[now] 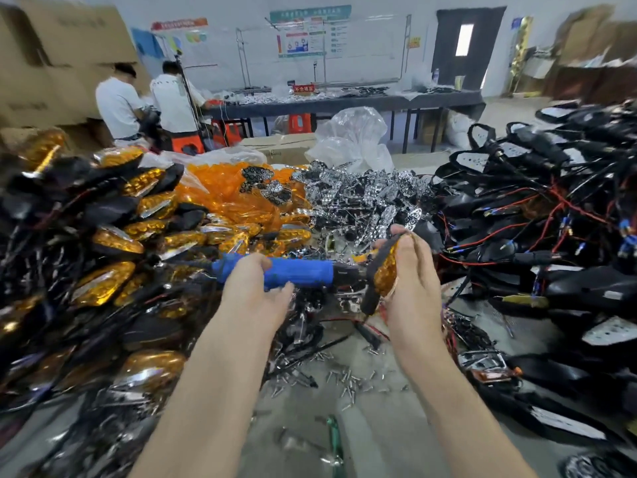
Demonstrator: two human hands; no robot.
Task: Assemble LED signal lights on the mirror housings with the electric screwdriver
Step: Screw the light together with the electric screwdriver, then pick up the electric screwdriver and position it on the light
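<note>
**Both hands full, piles close on three sides**

Your left hand has its fingers curled round the blue grip of the electric screwdriver. The tool lies level, its dark nose pointing at the mirror housing just to its right. Your right hand holds that housing on edge, thumb on the amber signal light and fingers wrapped behind the black shell. Whether the bit touches the housing cannot be told from here.

Room to move is tight. Left of the screwdriver, a heap of housings fitted with amber lights rises right up to its rear end. Beyond it lie a bag of amber lenses and a pile of chrome reflectors. Right of it, past the held housing, black housings with red wires are stacked high. The only bare stretch is the grey surface below the screwdriver, between your forearms. It has loose screws scattered on it and a green-handled tool nearer you.

Far beyond the screwdriver, a long dark table runs along the white wall. Two people in white shirts stand far beyond and to its left, and a dark door is far beyond and to its right.
</note>
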